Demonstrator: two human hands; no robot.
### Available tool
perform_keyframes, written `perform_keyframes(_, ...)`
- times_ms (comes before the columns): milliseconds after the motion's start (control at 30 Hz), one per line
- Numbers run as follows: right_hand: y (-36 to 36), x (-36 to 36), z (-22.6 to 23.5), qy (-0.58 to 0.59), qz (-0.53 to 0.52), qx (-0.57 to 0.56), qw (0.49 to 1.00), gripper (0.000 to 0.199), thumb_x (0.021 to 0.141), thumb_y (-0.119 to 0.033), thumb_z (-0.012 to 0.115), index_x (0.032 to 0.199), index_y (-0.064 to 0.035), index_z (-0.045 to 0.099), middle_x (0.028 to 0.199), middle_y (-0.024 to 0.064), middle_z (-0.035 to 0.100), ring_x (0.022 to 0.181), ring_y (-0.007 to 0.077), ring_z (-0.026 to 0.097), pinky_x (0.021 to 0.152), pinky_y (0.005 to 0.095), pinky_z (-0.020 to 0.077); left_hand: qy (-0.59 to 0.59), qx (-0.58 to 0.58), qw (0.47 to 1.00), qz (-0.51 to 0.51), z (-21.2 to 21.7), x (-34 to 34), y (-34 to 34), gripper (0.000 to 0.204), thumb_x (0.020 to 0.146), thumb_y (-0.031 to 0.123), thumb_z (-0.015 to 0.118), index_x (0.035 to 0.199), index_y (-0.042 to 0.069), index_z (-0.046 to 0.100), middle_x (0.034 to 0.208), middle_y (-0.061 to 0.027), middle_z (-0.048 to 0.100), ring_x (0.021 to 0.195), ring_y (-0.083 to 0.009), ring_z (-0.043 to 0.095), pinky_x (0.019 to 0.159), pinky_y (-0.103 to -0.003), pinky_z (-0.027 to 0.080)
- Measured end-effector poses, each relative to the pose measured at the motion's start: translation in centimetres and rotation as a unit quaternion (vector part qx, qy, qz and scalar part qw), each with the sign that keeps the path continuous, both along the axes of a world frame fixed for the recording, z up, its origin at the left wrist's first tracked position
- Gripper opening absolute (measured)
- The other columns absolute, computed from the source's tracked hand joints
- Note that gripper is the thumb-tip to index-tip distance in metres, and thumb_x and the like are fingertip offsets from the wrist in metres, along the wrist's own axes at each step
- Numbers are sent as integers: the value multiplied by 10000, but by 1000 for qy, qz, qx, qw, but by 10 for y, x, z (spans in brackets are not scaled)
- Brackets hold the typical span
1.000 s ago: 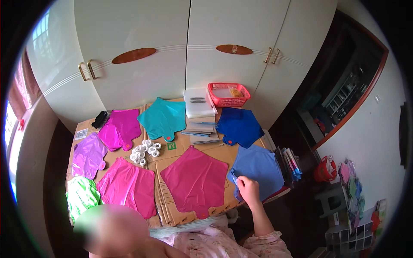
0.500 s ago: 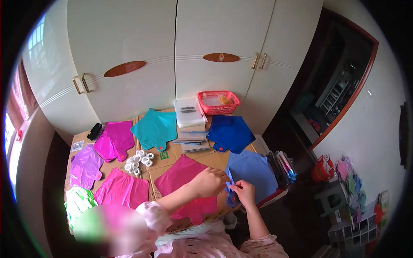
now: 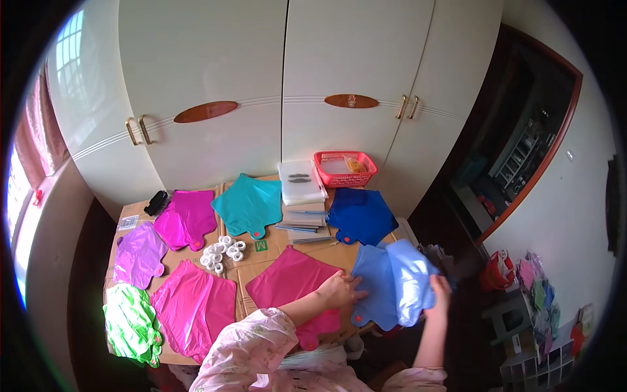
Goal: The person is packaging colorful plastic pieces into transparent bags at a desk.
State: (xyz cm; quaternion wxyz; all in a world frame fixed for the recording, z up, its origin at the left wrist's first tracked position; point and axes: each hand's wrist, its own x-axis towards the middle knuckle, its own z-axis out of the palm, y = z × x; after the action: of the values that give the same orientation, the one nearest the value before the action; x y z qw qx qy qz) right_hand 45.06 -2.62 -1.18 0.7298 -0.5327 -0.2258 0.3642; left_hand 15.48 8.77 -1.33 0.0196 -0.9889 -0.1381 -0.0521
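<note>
A light blue plastic piece (image 3: pixel 377 277), flat and many-sided with a red dot on its lower tab, lies at the right end of the cardboard; its right half is shiny and raised. My right hand (image 3: pixel 440 295) is closed on its right edge. My left hand (image 3: pixel 341 289) rests at its left edge with fingers spread. Under my left wrist lies a dark pink piece (image 3: pixel 287 271) of similar shape. Just beyond my hands is a dark blue piece (image 3: pixel 363 214).
The cardboard (image 3: pixel 261 287) bears similar teal (image 3: pixel 247 204), magenta, purple, pink and green pieces. White rings (image 3: pixel 222 251) lie in a pile. Behind are grey cards (image 3: pixel 305 225), clear bags (image 3: pixel 302 186) and a red basket (image 3: pixel 346 179). A wardrobe stands behind.
My right hand has moved up and right, drawing the light blue piece's right side outward. My left hand has lowered onto its left edge. The view has shifted slightly.
</note>
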Motion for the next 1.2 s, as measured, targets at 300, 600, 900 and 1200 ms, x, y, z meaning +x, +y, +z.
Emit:
perform_keyframes(300, 20, 62, 144, -408, -233, 70, 880, 251, 926, -182, 567, 1076, 19, 550, 1015, 68, 602, 946, 147, 562, 874, 274, 423, 18, -15, 1000, 5, 5, 5, -4, 468, 853, 449, 551, 1298, 309, 517, 1345, -139, 469, 1179, -231, 503, 922, -396, 405)
perform_keyframes(600, 216, -85, 75, -759, 72, -94, 640, 201, 874, -192, 547, 1068, -145, 566, 831, 147, 662, 708, 350, 645, 611, 459, 511, -83, -109, 990, 38, 37, -15, 23, 402, 841, 395, 594, 1179, 177, 601, 1247, -93, 556, 1115, -257, 552, 912, -415, 429)
perform_keyframes(900, 258, -148, -9, -828, 158, 28, 537, 89, 773, -149, 533, 772, -93, 602, 749, 72, 604, 715, 276, 643, 628, 409, 529, -272, -270, 913, 140, 80, -97, 94, 206, 813, 173, 655, 980, 54, 681, 993, -117, 671, 944, -268, 638, 783, -363, 513)
perform_keyframes(1200, 274, -147, -19, -810, 110, -80, 571, 146, 729, -181, 592, 671, -65, 661, 704, 106, 653, 672, 283, 650, 611, 420, 533, -219, -186, 944, 161, 69, -88, 129, 250, 829, 255, 618, 976, 64, 683, 988, -119, 670, 940, -280, 620, 829, -382, 485)
